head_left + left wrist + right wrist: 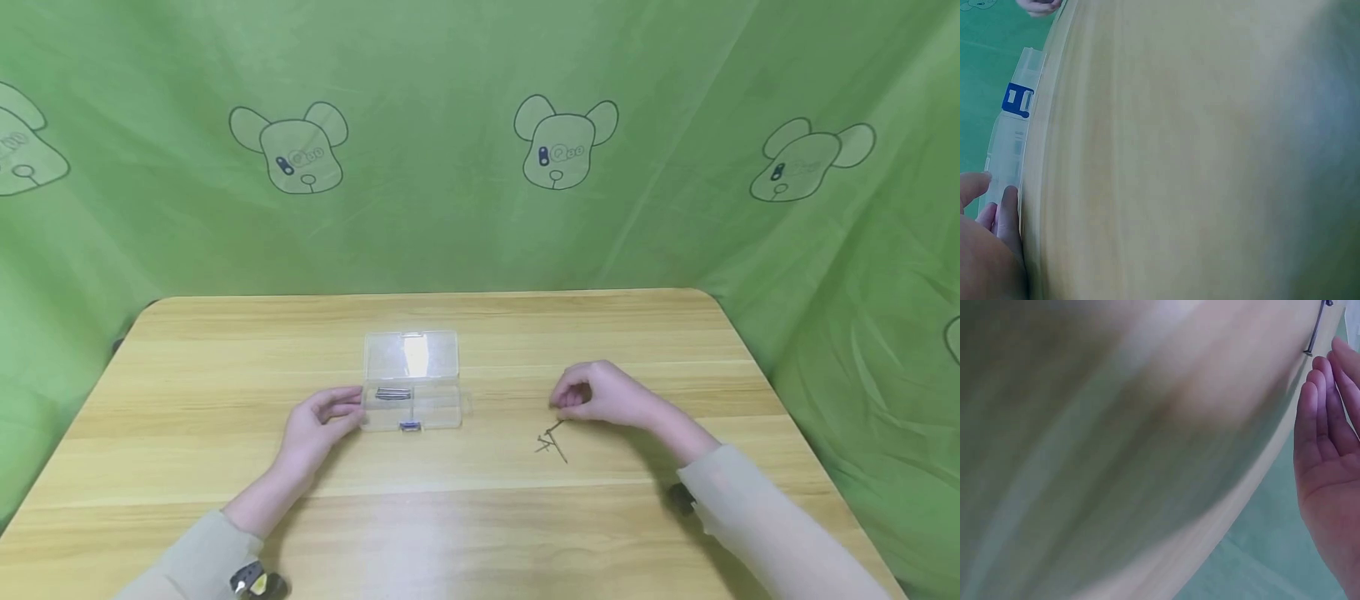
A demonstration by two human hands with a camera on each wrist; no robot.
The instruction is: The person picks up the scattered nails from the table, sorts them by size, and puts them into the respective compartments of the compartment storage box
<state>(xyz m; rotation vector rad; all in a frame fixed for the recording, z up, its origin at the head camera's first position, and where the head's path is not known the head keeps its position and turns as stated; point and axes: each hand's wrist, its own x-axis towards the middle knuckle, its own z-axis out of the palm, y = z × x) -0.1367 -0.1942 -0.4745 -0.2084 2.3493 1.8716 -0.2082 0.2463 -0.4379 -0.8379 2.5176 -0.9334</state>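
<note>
My left hand (313, 429) grips the left end of a clear plastic box (437, 408), thumb at its front corner and fingers along its side. The lid (378, 354) stands raised at the back. Several thin metal nails (393, 393) lie in the left compartment. To the right, my right hand (603, 396) is low over the table, thumb and fingertips together at the end of a nail (555, 427) that slants out from under them. A longer nail (558, 448) and several small ones (543, 443) lie just in front; one nail (1316, 331) shows beside the fingertips in the right wrist view.
The wooden table (420, 517) extends on all sides of the box. A blue latch (410, 426) is on the box's front edge. Behind the table hangs a green curtain (435, 208) with bear-head outlines. Dark wrist cameras are on both sleeves.
</note>
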